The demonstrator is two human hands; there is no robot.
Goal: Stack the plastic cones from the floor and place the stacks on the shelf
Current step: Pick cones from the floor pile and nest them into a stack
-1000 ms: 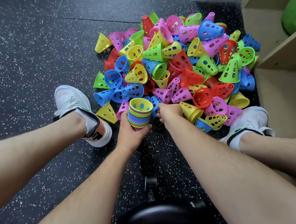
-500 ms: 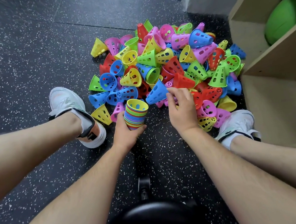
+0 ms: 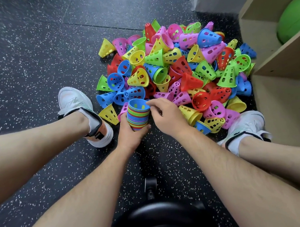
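ribbed nested cone stack (perforated plastic) in left hand

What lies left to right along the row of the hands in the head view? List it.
White left shoe → yellow perforated plastic cone → multicoloured stack of nested plastic cones → right hand → red perforated plastic cone → white right shoe → light wooden shelf.

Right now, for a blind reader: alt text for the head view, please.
A left hand grips a stack of nested cones while the right hand touches its blue top cone; beyond lies a pile of loose cones beside a wooden shelf.
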